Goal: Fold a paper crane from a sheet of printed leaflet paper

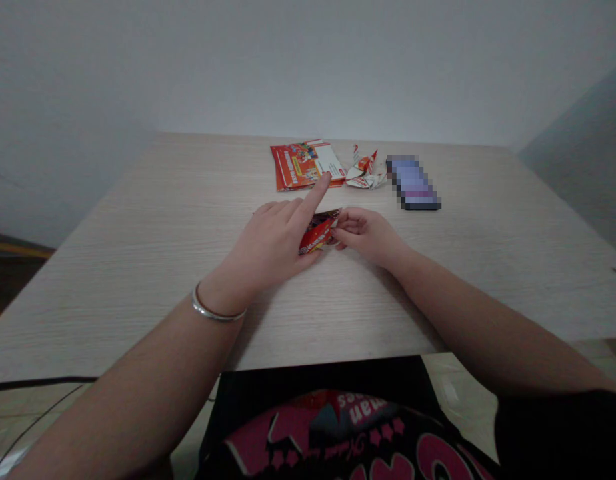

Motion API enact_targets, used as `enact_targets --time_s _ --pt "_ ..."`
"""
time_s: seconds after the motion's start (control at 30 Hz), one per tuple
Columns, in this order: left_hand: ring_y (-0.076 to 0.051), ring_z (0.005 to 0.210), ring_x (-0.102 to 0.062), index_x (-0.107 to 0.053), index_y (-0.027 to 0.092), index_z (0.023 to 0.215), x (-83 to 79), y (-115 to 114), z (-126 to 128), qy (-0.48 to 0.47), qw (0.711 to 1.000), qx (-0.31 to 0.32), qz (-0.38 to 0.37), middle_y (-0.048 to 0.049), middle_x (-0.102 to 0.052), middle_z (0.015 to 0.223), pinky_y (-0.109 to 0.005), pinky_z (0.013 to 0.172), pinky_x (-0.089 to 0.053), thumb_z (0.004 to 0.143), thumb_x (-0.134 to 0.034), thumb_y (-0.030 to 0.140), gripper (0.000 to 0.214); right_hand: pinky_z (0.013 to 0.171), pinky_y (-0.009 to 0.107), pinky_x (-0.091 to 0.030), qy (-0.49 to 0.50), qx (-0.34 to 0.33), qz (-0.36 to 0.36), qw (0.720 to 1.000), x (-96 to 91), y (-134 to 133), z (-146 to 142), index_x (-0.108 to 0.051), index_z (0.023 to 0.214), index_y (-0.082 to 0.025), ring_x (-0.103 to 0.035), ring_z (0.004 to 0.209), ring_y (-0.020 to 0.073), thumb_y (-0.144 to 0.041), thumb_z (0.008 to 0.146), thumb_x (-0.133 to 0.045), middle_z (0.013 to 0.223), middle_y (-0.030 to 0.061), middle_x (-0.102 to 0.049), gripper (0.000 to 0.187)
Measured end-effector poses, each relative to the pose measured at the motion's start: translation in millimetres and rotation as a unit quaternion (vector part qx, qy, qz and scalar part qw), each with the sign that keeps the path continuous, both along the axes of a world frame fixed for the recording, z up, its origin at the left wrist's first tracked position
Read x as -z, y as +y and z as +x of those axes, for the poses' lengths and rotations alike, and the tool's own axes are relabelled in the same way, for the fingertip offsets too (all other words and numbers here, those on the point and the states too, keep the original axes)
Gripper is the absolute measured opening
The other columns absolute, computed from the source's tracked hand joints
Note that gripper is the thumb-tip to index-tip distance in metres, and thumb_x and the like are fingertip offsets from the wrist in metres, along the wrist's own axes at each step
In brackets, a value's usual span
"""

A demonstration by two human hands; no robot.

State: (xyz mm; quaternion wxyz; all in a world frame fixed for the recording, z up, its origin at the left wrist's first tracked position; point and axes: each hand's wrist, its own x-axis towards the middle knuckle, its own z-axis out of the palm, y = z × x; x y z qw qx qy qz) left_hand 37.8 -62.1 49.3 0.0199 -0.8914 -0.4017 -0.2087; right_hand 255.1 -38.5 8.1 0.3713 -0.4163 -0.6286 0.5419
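A small folded piece of red printed paper (318, 233) lies low over the table between my two hands. My left hand (275, 240) covers its left part, palm down, with the thumb along the near edge and one finger stretched out past it. The fingertips of my right hand (371, 237) pinch the paper's right end. Part of the paper is hidden under my left hand, so its full folded shape cannot be made out. A silver bangle (215, 313) circles my left wrist.
Farther back lie a stack of red and white printed sheets (295, 167) and a folded paper figure (367, 175) with pointed ends. Right of them is a phone (415, 183), its screen blurred. The pale wooden table (163, 220) meets a wall behind.
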Motion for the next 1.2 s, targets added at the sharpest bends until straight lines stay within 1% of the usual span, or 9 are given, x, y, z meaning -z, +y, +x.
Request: enact_targets --time_s 0.2,0.33,0.47,0.6,0.73,0.83,0.93,1.07,1.2 --pt "-0.031 0.108 -0.072 -0.011 0.016 0.172 0.4 -3.0 -0.4 -0.006 1.000 -0.007 -0.003 -0.0151 -0.075 0.122 -0.041 0.090 -0.058 0.090 -0.073 0.042 0.106 0.073 0.031 -0.060 -0.018 0.045 0.078 0.996 -4.7 -2.8 0.4 -0.071 0.083 -0.023 -0.070 0.071 0.0139 -0.028 0.080 -0.075 0.077 -0.0013 -0.075 0.008" --pt "-0.030 0.104 -0.075 -0.005 0.020 0.172 -6.0 -6.4 -1.2 -0.032 0.999 -0.036 -0.010 -0.0130 -0.076 0.126 -0.037 0.081 -0.059 0.089 -0.075 0.043 0.111 0.075 0.033 -0.060 -0.058 0.097 0.180 0.977 -13.0 -10.5 -0.5 -0.078 0.085 -0.024 -0.071 0.074 0.0158 -0.028 0.084 -0.072 0.085 0.0013 -0.080 0.007" --pt "-0.027 0.102 -0.077 0.004 0.027 0.171 -10.1 -8.8 -0.8 -0.079 0.996 -0.039 -0.022 -0.0089 -0.076 0.126 -0.035 0.073 -0.058 0.090 -0.073 0.044 0.113 0.071 0.032 -0.057 -0.110 0.087 0.258 0.956 -21.6 -16.4 -0.5 -0.081 0.086 -0.027 -0.070 0.076 0.0169 -0.027 0.086 -0.072 0.088 0.0012 -0.081 0.010" --pt "-0.025 0.100 -0.077 -0.008 0.027 0.171 -6.9 -7.2 -0.3 -0.148 0.986 -0.028 -0.067 -0.0056 -0.079 0.116 -0.034 0.076 -0.058 0.087 -0.076 0.038 0.109 0.074 0.032 -0.058 -0.106 0.048 0.297 0.948 -23.6 -18.0 -0.8 -0.082 0.087 -0.028 -0.071 0.082 0.0175 -0.026 0.088 -0.069 0.090 0.0012 -0.081 0.013" --pt "-0.024 0.095 -0.077 -0.016 0.023 0.171 4.5 2.4 -2.5 -0.189 0.975 -0.001 -0.117 -0.0026 -0.080 0.100 -0.037 0.087 -0.060 0.087 -0.075 0.032 0.104 0.073 0.030 -0.060 -0.051 0.044 0.244 0.968 -14.2 -16.7 -2.7 -0.080 0.101 -0.026 -0.074 0.088 0.0165 -0.026 0.091 -0.065 0.100 0.0028 -0.082 0.018" --pt "-0.026 0.100 -0.076 -0.027 0.025 0.168 15.3 11.9 -5.7 -0.248 0.963 0.011 -0.105 -0.0029 -0.080 0.101 -0.042 0.100 -0.059 0.079 -0.084 0.030 0.106 0.072 0.029 -0.061 0.000 0.044 0.218 0.975 -6.1 -14.3 -4.3 -0.077 0.107 -0.024 -0.076 0.091 0.0168 -0.026 0.087 -0.069 0.102 0.0033 -0.081 0.022" --pt "-0.027 0.103 -0.076 -0.038 0.029 0.164 22.6 18.1 -8.4 -0.289 0.953 0.030 -0.085 -0.0019 -0.079 0.101 -0.045 0.104 -0.058 0.074 -0.090 0.028 0.104 0.068 0.028 -0.061 -0.002 0.041 0.235 0.971 -3.8 -12.9 -4.9 -0.077 0.104 -0.023 -0.075 0.090 0.0170 -0.026 0.083 -0.076 0.099 0.0027 -0.080 0.022" --pt "-0.028 0.101 -0.076 -0.047 0.034 0.157 24.4 19.4 -9.5 -0.307 0.945 0.079 -0.078 -0.0015 -0.078 0.101 -0.047 0.104 -0.057 0.076 -0.094 0.040 0.094 0.068 0.028 -0.062 -0.006 0.053 0.289 0.956 -5.4 -13.0 -3.8 -0.080 0.096 -0.025 -0.075 0.086 0.0161 -0.024 0.085 -0.078 0.096 0.0010 -0.081 0.011" --pt "-0.026 0.098 -0.075 -0.054 0.032 0.147 24.6 18.3 -8.1 -0.326 0.936 0.108 -0.083 -0.0036 -0.076 0.104 -0.044 0.100 -0.058 0.077 -0.091 0.057 0.083 0.068 0.027 -0.061 -0.021 0.066 0.364 0.929 -5.7 -12.7 -2.1 -0.082 0.098 -0.028 -0.076 0.087 0.0152 -0.022 0.089 -0.077 0.097 -0.0002 -0.083 0.011"
